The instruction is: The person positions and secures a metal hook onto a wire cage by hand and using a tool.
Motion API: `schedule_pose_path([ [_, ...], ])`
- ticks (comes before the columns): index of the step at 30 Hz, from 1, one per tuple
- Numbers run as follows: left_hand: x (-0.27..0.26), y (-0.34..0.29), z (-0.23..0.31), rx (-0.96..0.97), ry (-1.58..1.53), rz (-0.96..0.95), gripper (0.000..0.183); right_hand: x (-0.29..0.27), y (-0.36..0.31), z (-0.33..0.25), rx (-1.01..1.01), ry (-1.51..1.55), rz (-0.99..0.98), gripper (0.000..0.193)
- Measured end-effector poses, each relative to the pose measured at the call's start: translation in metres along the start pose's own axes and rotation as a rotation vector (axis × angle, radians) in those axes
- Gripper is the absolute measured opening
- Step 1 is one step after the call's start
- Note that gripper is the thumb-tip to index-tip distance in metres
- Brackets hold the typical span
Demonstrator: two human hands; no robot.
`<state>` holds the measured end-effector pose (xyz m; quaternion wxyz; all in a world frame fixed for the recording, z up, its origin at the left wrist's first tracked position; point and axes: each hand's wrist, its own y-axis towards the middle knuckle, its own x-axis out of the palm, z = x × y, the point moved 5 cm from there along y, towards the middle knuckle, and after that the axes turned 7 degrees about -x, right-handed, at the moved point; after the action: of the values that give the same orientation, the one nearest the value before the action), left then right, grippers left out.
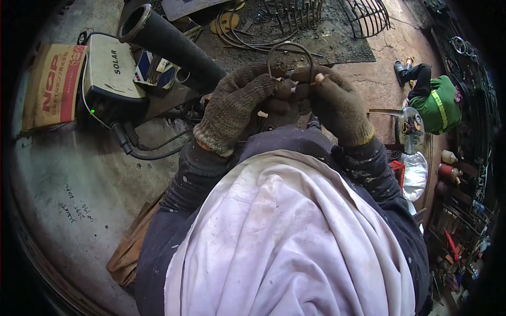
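a metal loop [290, 44] held between two gloved hands

in the head view, the metal loop stood in front of the person's body, its round bow pointing away and its two legs running down into the hands. the left hand [232, 105] had its fingers curled in closely, thumb against the loop's left leg. the right hand [340, 102] pinched the other leg between thumb and bent fingers, with little gap left and a bare thumb tip showing. the two hands were close together; whether their fingers touched, and where the loop's ends lay, could not be told.

the loop looked like thin, stiff rod: light enough for one hand, springy rather than soft, and unlikely to break. its smooth round section could have rolled or twisted under the thick knit, so a grip low on both legs, one hand each side, seemed the surest hold.

beyond the hands lay a dark sheet [362, 51] strewn with bits, with a coil of cable [224, 38] and a curved grate [375, 20] near its far edge. to the left, a thick dark pipe [168, 43] slanted beside a cream and black box [112, 71], next to a cardboard box [39, 97]. a person in green [441, 105] was well apart on the right. a pale cloth [290, 237] covered the wearer's front.
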<state>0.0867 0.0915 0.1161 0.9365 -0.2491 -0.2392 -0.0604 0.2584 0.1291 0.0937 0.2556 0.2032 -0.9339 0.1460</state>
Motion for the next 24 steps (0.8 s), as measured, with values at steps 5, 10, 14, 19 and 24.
schedule_pose_path([
  [5,-0.007,-0.004,-0.005,0.023,-0.003,-0.034,0.031,0.002,0.008,0.003,0.000,-0.126,-0.036,0.024],
  [10,-0.019,-0.008,-0.006,0.038,-0.102,-0.003,0.033,0.013,0.014,0.010,0.057,-0.140,-0.045,0.026],
  [14,-0.033,-0.011,-0.011,0.046,-0.166,0.043,0.032,0.020,0.019,0.017,0.074,-0.125,-0.063,0.027],
  [19,-0.033,-0.015,-0.011,0.040,-0.315,-0.144,0.033,0.034,0.019,0.014,0.086,-0.039,-0.150,0.028],
  [24,-0.020,-0.026,-0.005,-0.003,-0.318,-0.199,0.036,0.040,0.012,0.006,0.143,0.074,-0.151,0.030],
])
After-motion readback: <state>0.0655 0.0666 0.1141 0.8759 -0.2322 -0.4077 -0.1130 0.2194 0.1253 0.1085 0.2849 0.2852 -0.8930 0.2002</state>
